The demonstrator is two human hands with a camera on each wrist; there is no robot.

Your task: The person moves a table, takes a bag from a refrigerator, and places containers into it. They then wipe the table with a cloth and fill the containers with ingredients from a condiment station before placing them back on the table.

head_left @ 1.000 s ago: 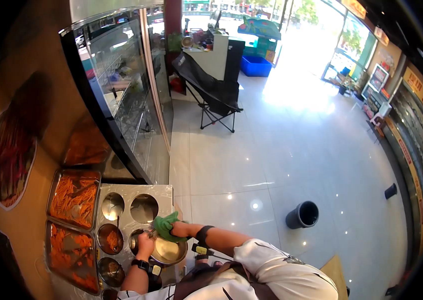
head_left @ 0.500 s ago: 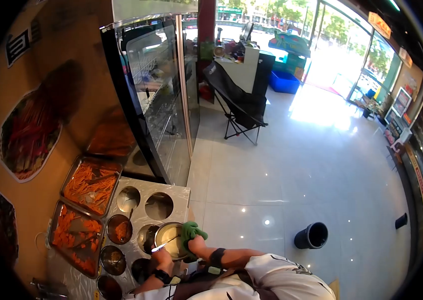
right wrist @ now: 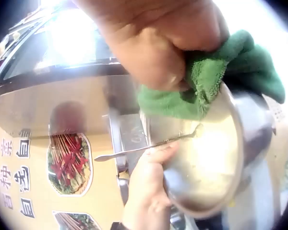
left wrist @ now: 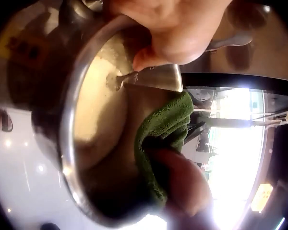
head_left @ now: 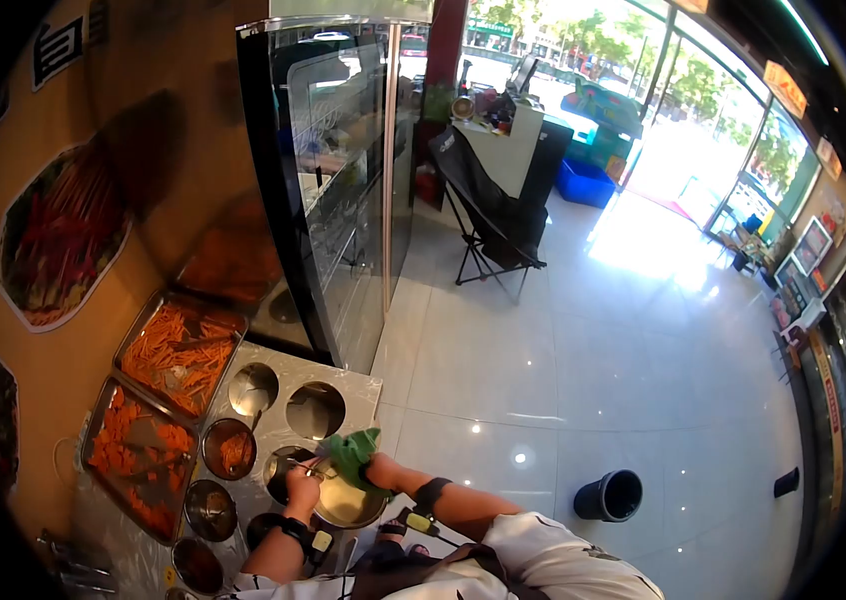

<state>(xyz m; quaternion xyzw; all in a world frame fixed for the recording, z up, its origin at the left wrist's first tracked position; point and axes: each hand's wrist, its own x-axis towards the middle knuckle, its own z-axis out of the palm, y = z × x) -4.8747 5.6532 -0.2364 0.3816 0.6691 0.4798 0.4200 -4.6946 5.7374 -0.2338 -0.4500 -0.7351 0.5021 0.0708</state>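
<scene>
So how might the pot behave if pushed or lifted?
The pot would probably feel heavy, given the pale contents inside. They could spill if it tips, as the top is open. Its smooth metal may be slippery, though the cloth at its rim should help.

The scene is viewed forward and down from the head, with the counter and floor taken in from well above. From both wrists the pot is seen close up, the wall being faced from the right; pot and green cloth are shared by all three.
</scene>
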